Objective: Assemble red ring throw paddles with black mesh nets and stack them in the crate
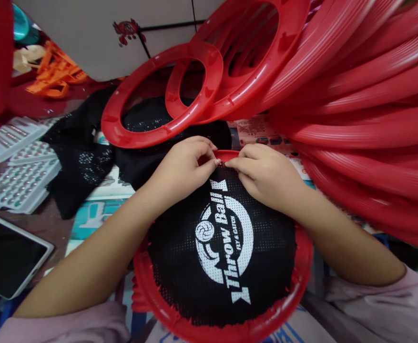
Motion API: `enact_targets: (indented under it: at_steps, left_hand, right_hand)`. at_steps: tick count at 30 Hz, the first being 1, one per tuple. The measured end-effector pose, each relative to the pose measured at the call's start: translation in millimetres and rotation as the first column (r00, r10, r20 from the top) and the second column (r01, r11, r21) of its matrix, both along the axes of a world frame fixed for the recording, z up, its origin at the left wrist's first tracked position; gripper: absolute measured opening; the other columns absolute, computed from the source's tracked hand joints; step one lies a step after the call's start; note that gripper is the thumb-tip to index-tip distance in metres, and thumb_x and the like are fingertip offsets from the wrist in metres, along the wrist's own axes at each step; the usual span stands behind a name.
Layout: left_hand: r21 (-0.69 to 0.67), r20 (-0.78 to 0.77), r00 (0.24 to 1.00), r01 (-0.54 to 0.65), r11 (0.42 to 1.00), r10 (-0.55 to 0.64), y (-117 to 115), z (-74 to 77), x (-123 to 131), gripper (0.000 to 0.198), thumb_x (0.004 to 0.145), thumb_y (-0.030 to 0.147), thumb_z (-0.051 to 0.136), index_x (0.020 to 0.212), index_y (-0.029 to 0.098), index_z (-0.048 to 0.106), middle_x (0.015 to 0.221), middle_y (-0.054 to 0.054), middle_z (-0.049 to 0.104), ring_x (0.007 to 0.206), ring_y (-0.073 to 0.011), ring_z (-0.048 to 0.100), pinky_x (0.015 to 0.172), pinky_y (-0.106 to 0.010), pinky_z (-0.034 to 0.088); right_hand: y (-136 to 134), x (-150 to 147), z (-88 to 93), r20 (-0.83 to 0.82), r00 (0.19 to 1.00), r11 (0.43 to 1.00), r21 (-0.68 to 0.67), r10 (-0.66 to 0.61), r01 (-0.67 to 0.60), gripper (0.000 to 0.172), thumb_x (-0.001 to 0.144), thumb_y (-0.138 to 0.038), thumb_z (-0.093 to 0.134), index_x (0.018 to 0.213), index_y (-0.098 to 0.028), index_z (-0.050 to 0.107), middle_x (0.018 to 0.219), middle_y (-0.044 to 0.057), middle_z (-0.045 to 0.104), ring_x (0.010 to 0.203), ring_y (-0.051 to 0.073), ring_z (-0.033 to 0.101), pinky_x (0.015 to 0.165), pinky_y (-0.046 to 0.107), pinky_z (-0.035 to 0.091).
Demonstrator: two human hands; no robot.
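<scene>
A round black mesh net [180, 267] with white "Throw Ball" print lies across a red plastic ring [301, 267] in front of me. Along much of the ring its edge meets small red pegs. At the far edge, my left hand [190, 164] pinches the net's rim between thumb and fingers. Close beside it, my right hand [266, 176] pinches the same rim from the right. Fingertips of both hands nearly meet there and cover the bit of edge between them.
Loose red rings [123, 136] lean behind the hands, with stacked red rings [366, 128] at right. Black mesh pieces [83, 157] lie left of centre. Farther left are clear trays of small metal parts [26, 183], a tablet [10, 255] and orange plastic parts [56, 71].
</scene>
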State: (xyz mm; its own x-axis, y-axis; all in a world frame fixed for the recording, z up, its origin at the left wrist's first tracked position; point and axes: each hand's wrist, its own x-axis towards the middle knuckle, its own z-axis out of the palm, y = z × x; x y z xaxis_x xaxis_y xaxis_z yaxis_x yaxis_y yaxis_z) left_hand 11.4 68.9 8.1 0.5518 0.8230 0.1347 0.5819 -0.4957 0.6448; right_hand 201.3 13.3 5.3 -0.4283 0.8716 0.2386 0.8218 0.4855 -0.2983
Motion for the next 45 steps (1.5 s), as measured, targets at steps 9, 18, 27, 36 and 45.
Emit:
enact_targets:
  at_steps: [9,18,27,36,45]
  left_hand:
    - [0.068,-0.031,0.998,0.061,0.996,-0.059,-5.3,0.4,-2.6,0.016,0.083,0.025,0.052,0.074,0.016,0.061,0.099,-0.007,0.065,0.09,-0.0188,0.062,0.082,-0.034,0.051]
    - [0.096,-0.025,0.997,0.08,0.992,-0.078,-6.6,0.4,-2.9,0.015,0.084,0.024,0.051,0.074,0.016,0.06,0.098,-0.007,0.064,0.09,-0.0189,0.062,0.082,-0.032,0.05]
    - [0.11,-0.025,0.997,0.077,0.991,-0.075,-8.9,0.0,-0.5,0.016,0.083,0.024,0.051,0.074,0.016,0.06,0.095,-0.007,0.064,0.088,-0.0185,0.062,0.08,-0.032,0.05]
    - [0.063,-0.074,0.99,0.127,0.99,-0.122,-7.9,-0.5,-2.0,0.012,0.08,0.025,0.054,0.076,0.016,0.062,0.103,-0.007,0.061,0.092,-0.0188,0.061,0.086,-0.035,0.052]
    - [0.18,-0.266,0.962,0.107,0.978,-0.057,-12.6,-0.9,-6.8,0.013,0.089,0.024,0.051,0.083,0.015,0.057,0.109,-0.012,0.057,0.099,-0.0247,0.058,0.089,-0.045,0.051]
  right_hand:
    - [6.8,10.0,0.1,-0.543,0.806,0.948,-0.312,-0.235,0.065,0.033,0.078,-0.008,0.06,0.109,-0.017,0.064,0.077,-0.002,0.066,0.069,0.013,0.061,0.068,0.026,0.046]
    - [12.4,12.5,-8.0,-0.573,0.778,0.938,-0.34,-0.259,0.062,0.029,0.078,-0.006,0.059,0.105,-0.018,0.062,0.077,-0.003,0.067,0.073,0.013,0.064,0.074,0.03,0.048]
    - [15.1,9.9,-8.5,-0.522,0.814,0.945,-0.312,-0.254,0.096,0.024,0.077,-0.007,0.061,0.098,-0.017,0.063,0.074,-0.004,0.066,0.069,0.013,0.062,0.07,0.028,0.046]
    - [11.9,14.5,-1.3,-0.434,0.883,0.955,-0.29,-0.181,0.054,0.022,0.075,-0.004,0.057,0.091,-0.018,0.062,0.074,-0.004,0.064,0.067,0.012,0.06,0.065,0.024,0.044]
    - [2.9,21.3,18.9,-0.256,0.939,0.958,-0.231,-0.23,0.172,0.007,0.079,-0.019,0.067,0.074,-0.015,0.068,0.074,0.002,0.067,0.069,0.014,0.057,0.066,0.027,0.042]
